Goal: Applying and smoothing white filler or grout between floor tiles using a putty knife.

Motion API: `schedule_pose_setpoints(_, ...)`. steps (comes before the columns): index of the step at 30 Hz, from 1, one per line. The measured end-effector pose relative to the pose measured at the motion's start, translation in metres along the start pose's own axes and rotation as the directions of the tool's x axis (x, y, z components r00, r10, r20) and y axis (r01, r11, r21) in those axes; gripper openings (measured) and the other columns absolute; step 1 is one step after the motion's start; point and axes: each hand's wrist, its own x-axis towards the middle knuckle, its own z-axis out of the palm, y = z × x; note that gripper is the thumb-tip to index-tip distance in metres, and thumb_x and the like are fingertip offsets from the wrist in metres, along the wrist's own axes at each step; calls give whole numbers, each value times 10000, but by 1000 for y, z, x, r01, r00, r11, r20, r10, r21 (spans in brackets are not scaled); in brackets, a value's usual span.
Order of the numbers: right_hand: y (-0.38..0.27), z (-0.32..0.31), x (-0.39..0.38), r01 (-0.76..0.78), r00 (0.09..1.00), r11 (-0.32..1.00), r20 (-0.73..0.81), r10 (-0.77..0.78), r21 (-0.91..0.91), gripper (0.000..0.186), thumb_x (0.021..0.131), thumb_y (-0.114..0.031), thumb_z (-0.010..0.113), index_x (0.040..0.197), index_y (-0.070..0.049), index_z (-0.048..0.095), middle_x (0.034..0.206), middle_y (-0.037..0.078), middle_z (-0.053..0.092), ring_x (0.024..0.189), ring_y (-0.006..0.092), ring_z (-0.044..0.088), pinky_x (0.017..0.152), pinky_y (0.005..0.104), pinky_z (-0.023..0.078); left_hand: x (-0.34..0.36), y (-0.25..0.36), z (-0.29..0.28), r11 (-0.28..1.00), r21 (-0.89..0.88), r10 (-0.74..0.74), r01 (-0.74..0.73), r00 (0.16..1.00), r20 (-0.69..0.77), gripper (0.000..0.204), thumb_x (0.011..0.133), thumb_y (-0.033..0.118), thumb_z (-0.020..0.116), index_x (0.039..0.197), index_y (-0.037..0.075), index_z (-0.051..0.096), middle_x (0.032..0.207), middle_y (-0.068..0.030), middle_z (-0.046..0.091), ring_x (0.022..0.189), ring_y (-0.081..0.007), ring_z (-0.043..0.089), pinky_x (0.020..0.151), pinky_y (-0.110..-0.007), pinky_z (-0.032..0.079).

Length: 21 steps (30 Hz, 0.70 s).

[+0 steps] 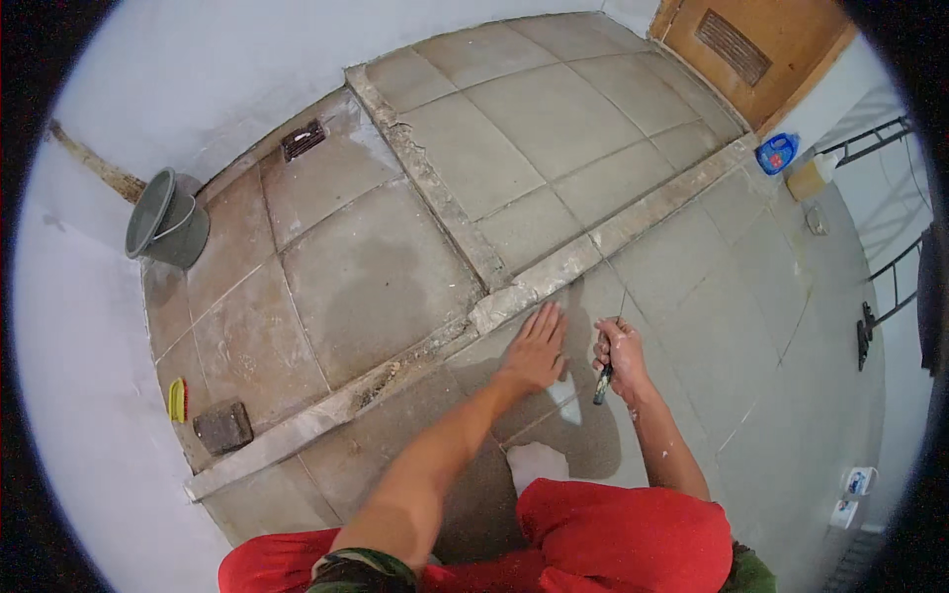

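Observation:
My left hand (537, 346) lies flat on the grey floor tiles, fingers stretched toward a low, chipped kerb (539, 282). Close to its right, my right hand (621, 354) is closed round a slim hand tool (602, 387) with a dark, white-smeared handle. From the top of that fist a thin shaft points away toward the kerb; its exact kind cannot be made out. White smears mark my right hand and forearm. A pale foot (537, 465) shows below my hands, beside my red-clothed knee.
Beyond the kerb, a grey bucket (178, 225) stands by the left wall, with a drain grate (302, 140) farther back. A dark block (223, 427) and yellow brush (178, 400) lie left. A blue bottle (777, 153) and yellowish jug (811, 178) stand near the wooden door (756, 49).

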Motion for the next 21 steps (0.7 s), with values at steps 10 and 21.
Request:
schedule_pose_setpoints(10, 11, -34, 15, -40, 999, 999, -36, 40, -8, 160, 943, -182, 632, 867, -105, 513, 620, -26, 419, 471, 94, 393, 405, 294, 376, -143, -131, -188, 626, 708, -593, 327, 789, 159, 793, 956, 398, 582, 1534, -56, 284, 1633, -257, 204, 1514, -445, 181, 1234, -539, 145)
schedule_pose_setpoints(21, 32, -6, 0, -32, 996, 991, 74, 42, -132, 150, 933, -187, 647, 893, -96, 535, 636, -26, 435, 476, 90, 391, 405, 284, 368, -137, -4, -61, 830, -171, 557, -531, 773, 303, 515, 1017, 317, 491, 1467, 70, 456, 1559, -206, 386, 1476, -366, 320, 1223, -494, 241)
